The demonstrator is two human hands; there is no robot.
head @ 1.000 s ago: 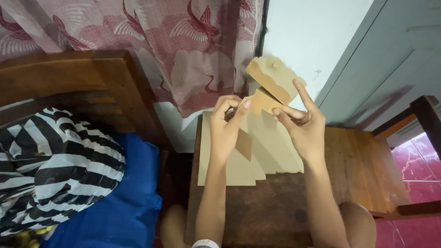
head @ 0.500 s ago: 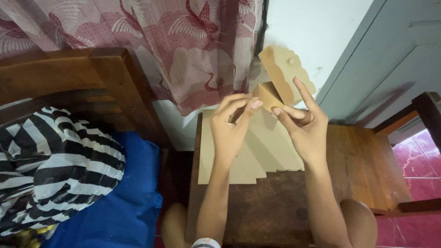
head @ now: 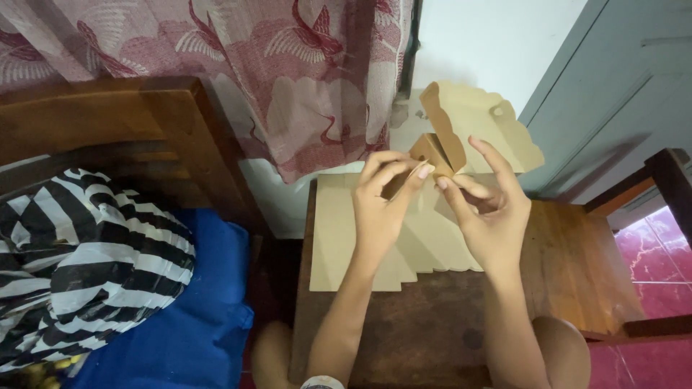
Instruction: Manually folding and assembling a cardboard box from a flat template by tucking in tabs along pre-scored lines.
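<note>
At far left I see a black-and-white striped cloth (head: 68,252) lying on a blue cushion (head: 191,324), with a dark wooden frame (head: 108,119) behind them. Above hangs a pink patterned curtain (head: 238,72). At centre stands a wooden table (head: 569,274) carrying a fanned stack of flat tan card sheets (head: 346,238).

My left hand (head: 378,209) is raised above that stack, fingers pinched narrow on the lower left flap of a tan card box blank (head: 468,130). The blank is held in the air over the table's far edge, partly folded, one scalloped panel standing upright. My right hand (head: 490,216) grips the same blank from the right, thumb and forefinger closed on its lower fold, remaining fingers loosely curled.

At right I see a grey door (head: 627,86) and a pink tiled floor (head: 659,252).
</note>
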